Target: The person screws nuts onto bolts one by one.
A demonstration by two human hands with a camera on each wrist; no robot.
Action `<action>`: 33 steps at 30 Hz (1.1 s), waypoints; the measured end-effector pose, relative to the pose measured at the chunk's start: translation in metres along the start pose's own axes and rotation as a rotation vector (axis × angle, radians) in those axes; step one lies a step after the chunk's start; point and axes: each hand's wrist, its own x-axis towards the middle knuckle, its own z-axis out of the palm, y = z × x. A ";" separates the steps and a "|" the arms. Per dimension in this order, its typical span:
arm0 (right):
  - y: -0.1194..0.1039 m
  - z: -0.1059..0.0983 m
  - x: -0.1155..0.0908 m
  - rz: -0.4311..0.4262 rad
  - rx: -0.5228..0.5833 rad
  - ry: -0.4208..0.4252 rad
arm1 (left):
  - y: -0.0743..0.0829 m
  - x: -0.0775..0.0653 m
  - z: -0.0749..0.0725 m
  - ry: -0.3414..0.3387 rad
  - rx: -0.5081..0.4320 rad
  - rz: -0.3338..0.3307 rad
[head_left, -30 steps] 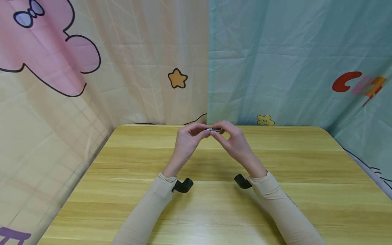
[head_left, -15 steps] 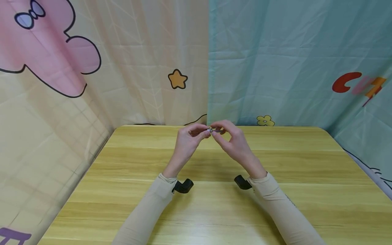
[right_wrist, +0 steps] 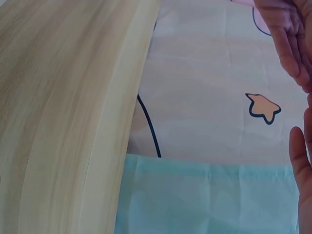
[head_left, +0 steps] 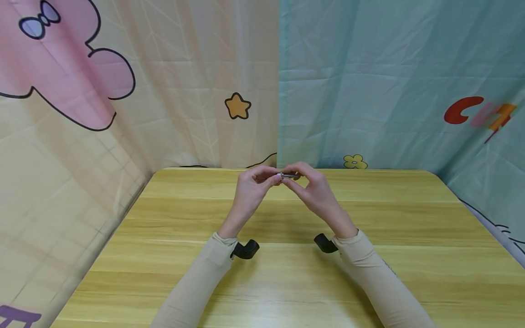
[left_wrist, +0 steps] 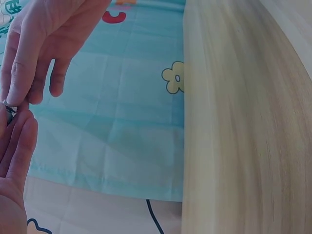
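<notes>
Above the far part of the table, both hands meet at a small, slim, silvery metal piece point(head_left: 289, 175); its exact kind I cannot tell. My left hand point(head_left: 253, 186) pinches its left end between thumb and index finger. From the other side, my right hand point(head_left: 313, 189) holds the longer, darker part with thumb and fingers. In the left wrist view, a bit of the metal piece point(left_wrist: 9, 108) shows between the fingertips of the right hand point(left_wrist: 46, 46) and left hand point(left_wrist: 19, 146). Fingers hide it in the right wrist view.
A wood-grain table point(head_left: 283, 282) lies under the forearms. Behind it hang a beige curtain point(head_left: 184, 91) and a teal curtain point(head_left: 369, 82), close to the table's back edge. Black wrist mounts point(head_left: 246, 249) stick out from the beige sleeves.
The right thumb and fingers shift slightly on the metal piece, spreading a little half a second ago and drawing in again now. The left hand stays in place.
</notes>
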 end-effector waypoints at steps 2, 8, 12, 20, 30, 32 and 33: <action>0.000 -0.001 0.000 0.006 -0.001 -0.005 | -0.007 0.001 -0.001 -0.001 -0.005 0.001; 0.001 -0.001 -0.001 0.016 -0.022 -0.013 | -0.023 0.004 -0.002 -0.011 -0.006 0.021; 0.001 -0.001 -0.002 0.018 -0.027 -0.003 | -0.023 0.003 -0.002 -0.013 -0.006 0.037; -0.005 0.001 0.000 -0.022 0.018 0.026 | -0.022 0.003 -0.001 0.007 -0.010 0.030; 0.000 0.002 0.000 -0.052 -0.030 0.027 | -0.022 0.004 -0.001 0.012 -0.032 0.023; 0.000 0.002 0.000 -0.049 -0.041 0.030 | -0.022 0.004 -0.001 0.013 -0.038 0.022; 0.000 0.002 0.000 -0.046 -0.044 0.031 | -0.022 0.004 -0.002 0.013 -0.040 0.023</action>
